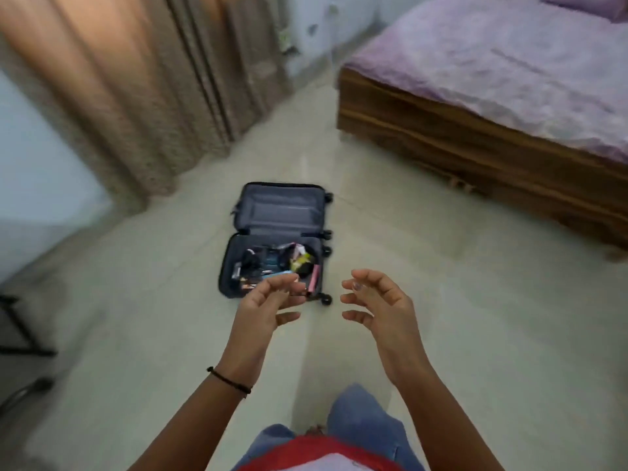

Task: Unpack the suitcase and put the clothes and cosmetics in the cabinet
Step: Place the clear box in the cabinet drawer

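Observation:
A small dark grey suitcase lies open flat on the pale floor ahead of me. Its far half shows only bare lining. The near half holds several small cosmetics, among them a yellow packet and a pink tube; no clothes show in it. My left hand hovers in front of the suitcase's near edge, fingers loosely curled, holding nothing. My right hand is raised to the right of the suitcase, fingers relaxed and empty. The frame is blurred. No cabinet is in view.
A wooden bed with a lilac cover stands at the right. Beige curtains hang at the back left. A black stand's legs sit at the left edge. Pale floor surrounds the suitcase.

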